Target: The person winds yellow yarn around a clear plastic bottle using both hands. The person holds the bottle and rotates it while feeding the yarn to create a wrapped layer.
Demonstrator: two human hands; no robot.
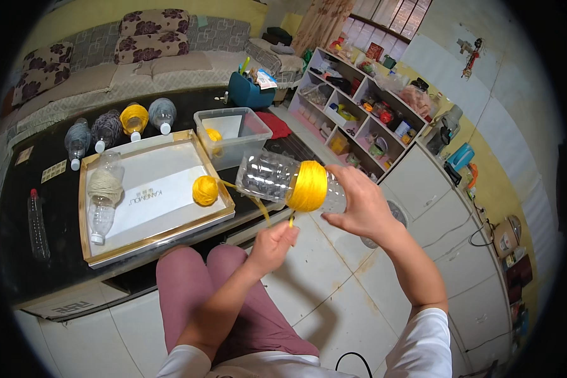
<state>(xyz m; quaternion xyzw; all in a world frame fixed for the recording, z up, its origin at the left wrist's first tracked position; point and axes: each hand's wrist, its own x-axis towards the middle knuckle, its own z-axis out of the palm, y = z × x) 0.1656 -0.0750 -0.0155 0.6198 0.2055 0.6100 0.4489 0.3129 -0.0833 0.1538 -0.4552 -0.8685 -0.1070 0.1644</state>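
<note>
A clear plastic bottle (267, 176) lies sideways in the air, gripped near one end by my right hand (366, 201). Yellow yarn (308, 186) is wound in a thick band around its middle. Below the band, my left hand (273, 245) pinches a yellow strand between thumb and fingertips. Another length of that strand runs across to a yellow yarn ball (205, 190), which rests in the right part of a shallow box lid (158, 231) with gold edges. In the lid's left part lies a clear bottle wound with cream yarn (105, 184).
Several yarn-wound bottles, one of them yellow (134, 120), line the black table (66, 198) behind the lid. A clear plastic bin (227, 158) holds more yellow yarn. At left lies a slim red-capped bottle (38, 227). A blue container (251, 90) stands farther back, near a sofa (137, 71).
</note>
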